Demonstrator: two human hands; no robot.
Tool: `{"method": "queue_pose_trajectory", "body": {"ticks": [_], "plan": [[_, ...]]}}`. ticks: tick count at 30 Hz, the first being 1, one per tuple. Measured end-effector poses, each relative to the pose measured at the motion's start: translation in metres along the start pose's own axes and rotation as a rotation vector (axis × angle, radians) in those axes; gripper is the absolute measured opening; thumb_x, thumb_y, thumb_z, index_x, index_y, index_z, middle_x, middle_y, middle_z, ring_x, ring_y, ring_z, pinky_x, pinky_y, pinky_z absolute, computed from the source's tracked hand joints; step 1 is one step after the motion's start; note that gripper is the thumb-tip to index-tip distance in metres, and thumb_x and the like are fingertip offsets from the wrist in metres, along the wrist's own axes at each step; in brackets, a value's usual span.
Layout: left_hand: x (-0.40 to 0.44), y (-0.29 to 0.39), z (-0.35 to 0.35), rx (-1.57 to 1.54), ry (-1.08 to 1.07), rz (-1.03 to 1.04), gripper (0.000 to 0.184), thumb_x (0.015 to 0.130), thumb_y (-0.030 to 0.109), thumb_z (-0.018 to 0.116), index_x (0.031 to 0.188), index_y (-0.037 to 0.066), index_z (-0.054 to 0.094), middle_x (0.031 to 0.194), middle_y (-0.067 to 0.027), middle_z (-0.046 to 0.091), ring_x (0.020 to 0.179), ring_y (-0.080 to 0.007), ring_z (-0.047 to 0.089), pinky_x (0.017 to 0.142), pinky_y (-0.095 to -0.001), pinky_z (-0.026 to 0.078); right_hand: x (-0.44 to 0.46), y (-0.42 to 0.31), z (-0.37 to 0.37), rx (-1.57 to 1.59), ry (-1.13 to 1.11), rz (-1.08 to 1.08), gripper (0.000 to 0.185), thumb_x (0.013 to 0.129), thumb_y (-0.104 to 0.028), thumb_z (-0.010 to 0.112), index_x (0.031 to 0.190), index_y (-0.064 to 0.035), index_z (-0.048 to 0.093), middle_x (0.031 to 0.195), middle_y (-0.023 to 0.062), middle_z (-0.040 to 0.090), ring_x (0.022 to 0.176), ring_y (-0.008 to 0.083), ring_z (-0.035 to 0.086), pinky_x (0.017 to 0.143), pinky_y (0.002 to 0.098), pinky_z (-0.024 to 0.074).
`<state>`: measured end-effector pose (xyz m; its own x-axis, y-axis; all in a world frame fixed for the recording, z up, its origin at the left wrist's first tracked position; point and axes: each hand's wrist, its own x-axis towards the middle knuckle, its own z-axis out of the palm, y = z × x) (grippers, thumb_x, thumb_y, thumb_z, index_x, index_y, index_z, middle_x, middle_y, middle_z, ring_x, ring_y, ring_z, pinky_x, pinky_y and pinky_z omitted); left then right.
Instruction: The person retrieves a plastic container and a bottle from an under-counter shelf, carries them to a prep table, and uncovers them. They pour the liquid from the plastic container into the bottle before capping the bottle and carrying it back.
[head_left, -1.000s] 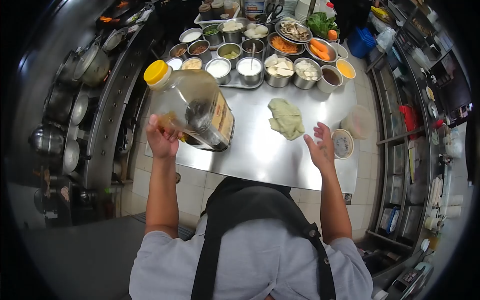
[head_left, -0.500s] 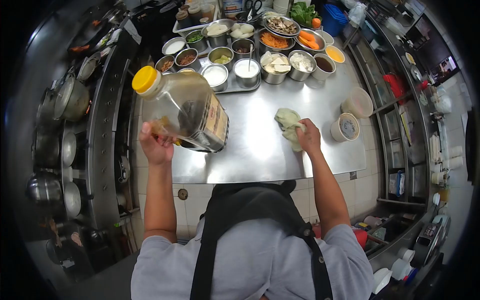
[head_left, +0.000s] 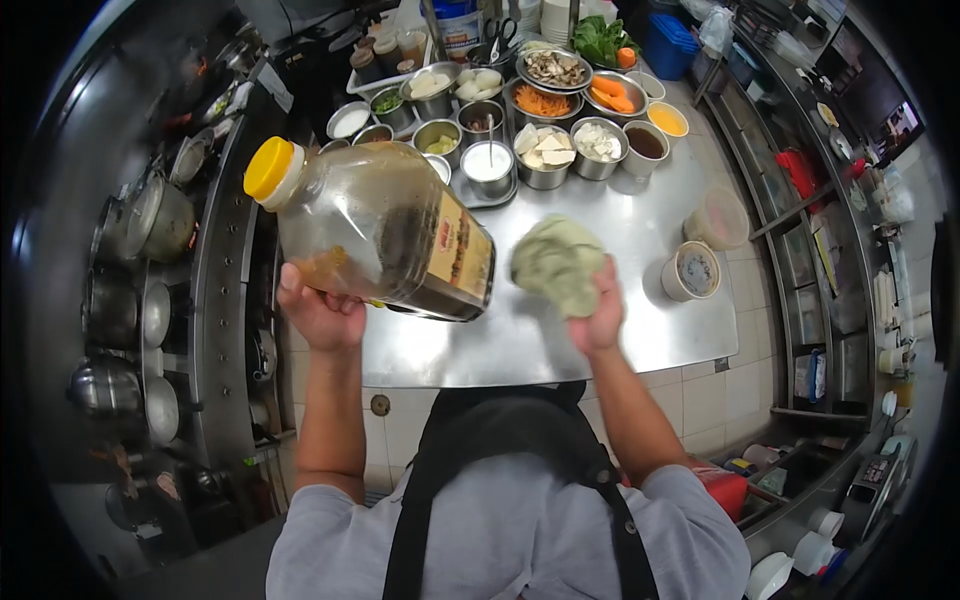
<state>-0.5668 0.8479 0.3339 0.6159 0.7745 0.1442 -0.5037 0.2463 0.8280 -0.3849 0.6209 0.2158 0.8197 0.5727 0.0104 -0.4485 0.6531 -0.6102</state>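
Note:
My left hand (head_left: pixel 328 310) is closed around the handle side of a large clear plastic jug (head_left: pixel 385 225). The jug has a yellow screw cap, a tan label and dark liquid inside; it is tilted on its side above the table, cap toward the left. In my right hand (head_left: pixel 598 310) is a bunched pale green cloth (head_left: pixel 560 262), lifted over the steel table (head_left: pixel 540 350) just right of the jug's base. The cloth and the jug are apart. My left fingers are partly hidden behind the jug.
Steel bowls of tofu (head_left: pixel 545 150), carrot strips (head_left: pixel 541 101), mushrooms (head_left: pixel 553 68) and white liquid (head_left: pixel 488 163) crowd the table's far side. At right stand a tub with a dark-patterned lid (head_left: pixel 692 271) and a translucent container (head_left: pixel 717 219). A stove (head_left: pixel 215 290) runs along the left.
The jug has tipped further toward horizontal, its base moving right. My right hand has brought the cloth left and up, closer to the jug.

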Motion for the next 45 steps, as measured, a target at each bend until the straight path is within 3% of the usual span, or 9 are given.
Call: {"method": "queue_pose_trajectory", "body": {"ticks": [7, 13, 23, 30, 33, 37, 40, 43, 45], "plan": [[-0.011, -0.045, 0.055, -0.067, -0.290, 0.090, 0.051, 0.082, 0.061, 0.050, 0.068, 0.013, 0.046, 0.050, 0.0052, 0.030, 0.041, -0.0074, 0.031, 0.041, -0.0241, 0.031, 0.024, 0.018, 0.046, 0.287, -0.038, 0.203, 0.045, 0.098, -0.033, 0.035, 0.135, -0.0075, 0.040, 0.136, 0.0083, 0.045, 0.122, 0.0230, 0.046, 0.101, 0.0379, 0.0389], [0.009, -0.063, 0.088, -0.039, -0.011, 0.087, 0.045, 0.082, 0.057, 0.051, 0.073, 0.013, 0.046, 0.050, 0.0054, 0.028, 0.039, -0.0079, 0.028, 0.039, -0.0247, 0.029, 0.025, 0.026, 0.015, 0.508, -0.237, 0.546, 0.044, 0.096, -0.032, 0.039, 0.130, -0.0051, 0.046, 0.131, 0.0125, 0.049, 0.117, 0.0266, 0.050, 0.100, 0.0420, 0.0403], [-0.006, -0.063, 0.059, 0.008, 0.062, 0.059, 0.054, 0.077, 0.066, 0.055, 0.082, 0.013, 0.049, 0.053, 0.0062, 0.028, 0.043, -0.0060, 0.031, 0.040, -0.0224, 0.028, -0.007, -0.045, -0.051, 0.384, -0.137, 0.640, 0.043, 0.090, -0.027, 0.038, 0.119, 0.0010, 0.053, 0.119, 0.0160, 0.057, 0.108, 0.0304, 0.056, 0.098, 0.0418, 0.0421], [-0.014, -0.090, 0.014, 0.014, 0.004, 0.054, 0.047, 0.083, 0.054, 0.054, 0.063, 0.014, 0.041, 0.051, 0.0053, 0.031, 0.042, -0.0082, 0.031, 0.042, -0.0242, 0.029, 0.003, -0.062, -0.095, 0.423, -0.013, 0.550, 0.042, 0.089, -0.029, 0.042, 0.119, -0.0027, 0.055, 0.119, 0.0161, 0.057, 0.106, 0.0301, 0.057, 0.092, 0.0416, 0.0457], [-0.012, -0.105, 0.002, 0.031, 0.060, 0.052, 0.045, 0.086, 0.048, 0.053, 0.059, 0.015, 0.038, 0.051, 0.0048, 0.033, 0.042, -0.0088, 0.033, 0.042, -0.0253, 0.030, 0.001, -0.070, -0.109, -1.354, 0.088, 0.239, 0.035, 0.084, -0.027, 0.058, 0.112, -0.0051, 0.059, 0.116, 0.0144, 0.058, 0.103, 0.0292, 0.057, 0.090, 0.0393, 0.0452], [-0.017, -0.113, -0.010, 0.138, 0.124, 0.067, 0.043, 0.087, 0.045, 0.055, 0.060, 0.014, 0.039, 0.051, 0.0037, 0.035, 0.043, -0.0088, 0.036, 0.043, -0.0254, 0.031, -0.006, -0.132, -0.100, -1.681, 0.435, -0.517, 0.041, 0.075, -0.027, 0.075, 0.106, -0.0042, 0.059, 0.106, 0.0126, 0.061, 0.098, 0.0279, 0.058, 0.081, 0.0353, 0.0467], [-0.019, -0.125, -0.020, 0.182, 0.211, 0.071, 0.042, 0.086, 0.043, 0.055, 0.060, 0.013, 0.040, 0.052, 0.0029, 0.036, 0.044, -0.0095, 0.038, 0.044, -0.0255, 0.032, 0.003, -0.166, -0.119, -1.923, 0.699, -0.500, 0.055, 0.073, -0.040, 0.074, 0.109, -0.0029, 0.056, 0.109, 0.0163, 0.057, 0.105, 0.0309, 0.054, 0.091, 0.0393, 0.0430], [-0.019, -0.134, -0.031, 0.185, 0.251, 0.063, 0.041, 0.086, 0.041, 0.055, 0.060, 0.013, 0.040, 0.053, 0.0025, 0.037, 0.045, -0.0099, 0.039, 0.045, -0.0257, 0.033, 0.021, -0.168, -0.191, -1.532, 0.930, -0.034, 0.053, 0.078, -0.042, 0.067, 0.106, 0.0017, 0.056, 0.102, 0.0164, 0.061, 0.097, 0.0292, 0.058, 0.088, 0.0408, 0.0446], [-0.020, -0.139, -0.043, 0.184, 0.248, 0.055, 0.041, 0.086, 0.040, 0.055, 0.060, 0.012, 0.040, 0.054, 0.0018, 0.038, 0.046, -0.0102, 0.039, 0.045, -0.0258, 0.034, 0.024, -0.171, -0.240, -1.471, 0.820, 0.032, 0.041, 0.084, -0.037, 0.063, 0.099, 0.0012, 0.057, 0.090, 0.0120, 0.061, 0.081, 0.0214, 0.061, 0.067, 0.0360, 0.0503]]}}
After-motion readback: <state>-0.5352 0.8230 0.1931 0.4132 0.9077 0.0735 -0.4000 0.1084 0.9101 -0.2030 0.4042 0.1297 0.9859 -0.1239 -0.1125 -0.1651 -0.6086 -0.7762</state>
